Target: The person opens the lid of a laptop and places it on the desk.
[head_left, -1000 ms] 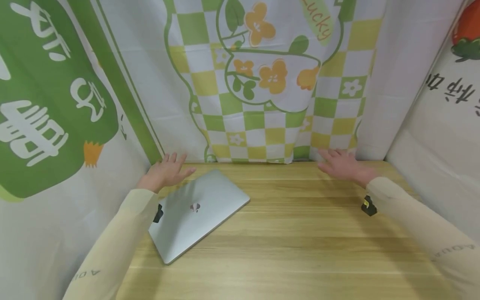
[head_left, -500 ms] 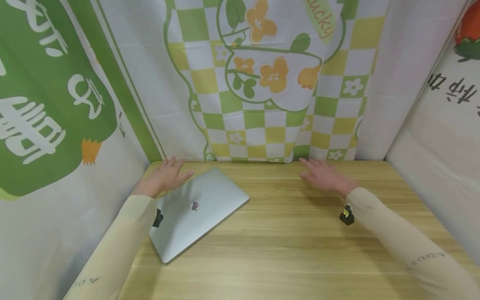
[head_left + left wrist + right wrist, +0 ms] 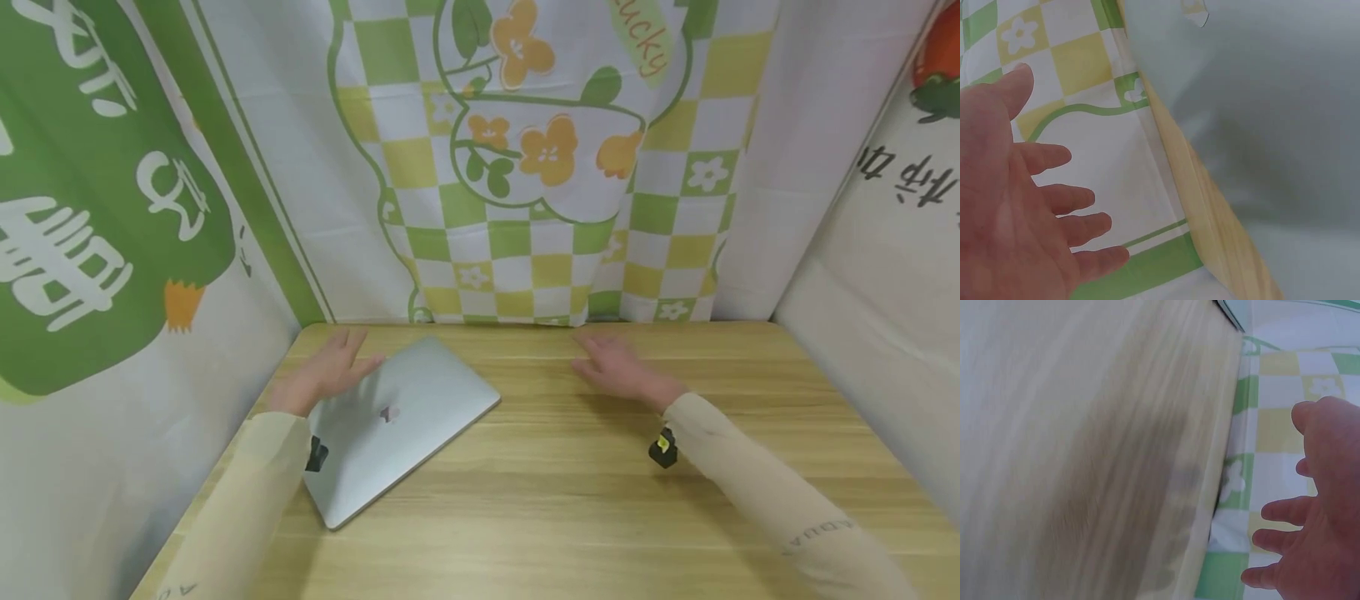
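Silver rectangular metal laptop (image 3: pixel 412 425) lies closed, gripped by neither hand

Little appears done so far: the laptop rests flat and aslant on the pale wood-grain tabletop (image 3: pixel 570 483), its lid unraised, and taking any grip is yet to be done. It lies beneath and to the right of the bare left hand (image 3: pixel 330 371), which is released, fingers extended and spread, seemingly above the metal; contact cannot be confirmed. The bare right hand (image 3: pixel 618 367) is also released and holds nothing, its fingers extended towards the table's far edge, with the laptop well apart to its left. Beyond both hands hangs white cloth with green and yellow checks (image 3: pixel 547 271).
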Demonstrator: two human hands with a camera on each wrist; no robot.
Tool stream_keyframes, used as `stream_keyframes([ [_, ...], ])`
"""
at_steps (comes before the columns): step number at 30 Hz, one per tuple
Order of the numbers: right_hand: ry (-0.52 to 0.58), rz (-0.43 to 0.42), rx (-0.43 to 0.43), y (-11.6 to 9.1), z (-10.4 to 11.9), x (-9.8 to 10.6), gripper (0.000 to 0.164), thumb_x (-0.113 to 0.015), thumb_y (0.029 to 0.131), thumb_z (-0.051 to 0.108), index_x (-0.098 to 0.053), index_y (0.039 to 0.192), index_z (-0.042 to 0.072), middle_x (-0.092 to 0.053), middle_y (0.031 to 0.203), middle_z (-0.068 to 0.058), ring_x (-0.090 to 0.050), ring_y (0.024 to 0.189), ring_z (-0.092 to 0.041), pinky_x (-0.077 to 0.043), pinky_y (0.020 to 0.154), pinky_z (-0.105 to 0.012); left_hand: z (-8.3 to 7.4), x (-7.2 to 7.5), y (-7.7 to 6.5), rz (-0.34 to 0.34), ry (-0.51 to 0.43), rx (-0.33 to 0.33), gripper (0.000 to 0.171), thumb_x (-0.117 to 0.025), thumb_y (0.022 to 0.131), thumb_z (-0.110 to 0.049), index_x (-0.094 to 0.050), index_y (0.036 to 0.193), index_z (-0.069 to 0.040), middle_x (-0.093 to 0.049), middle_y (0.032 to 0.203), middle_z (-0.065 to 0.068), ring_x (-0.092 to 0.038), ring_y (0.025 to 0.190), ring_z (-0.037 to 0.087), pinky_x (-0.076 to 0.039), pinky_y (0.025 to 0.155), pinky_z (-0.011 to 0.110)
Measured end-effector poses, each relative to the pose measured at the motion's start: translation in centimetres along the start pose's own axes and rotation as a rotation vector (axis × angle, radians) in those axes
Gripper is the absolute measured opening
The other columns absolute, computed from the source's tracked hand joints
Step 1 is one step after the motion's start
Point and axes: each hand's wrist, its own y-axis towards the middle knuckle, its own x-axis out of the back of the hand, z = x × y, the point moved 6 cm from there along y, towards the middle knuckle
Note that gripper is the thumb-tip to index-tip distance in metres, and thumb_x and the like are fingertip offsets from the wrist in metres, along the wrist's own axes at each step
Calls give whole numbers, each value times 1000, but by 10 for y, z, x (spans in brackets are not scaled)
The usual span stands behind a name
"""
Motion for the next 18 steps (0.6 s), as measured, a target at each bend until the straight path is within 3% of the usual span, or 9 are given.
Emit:
stream_keyframes([
  [7,74,-3,-16,1,16,-10,61,-48,103,32,-29,152,0,-41,149,-29,-39,138,-47,-25,117,-62,5,-12,-3,20,-57,34,89,-31,99,-64,-11,156,2,0,158,37,-3,145,56,-9,116,70],
  [18,191,33,1,12,39,-30,64,-45,104,37,-26,153,-1,-37,154,-25,-37,142,-42,-27,119,-55,14,-24,-8,2,-112,38,90,-31,100,-64,-13,154,6,0,156,40,-4,144,58,-8,115,71],
])
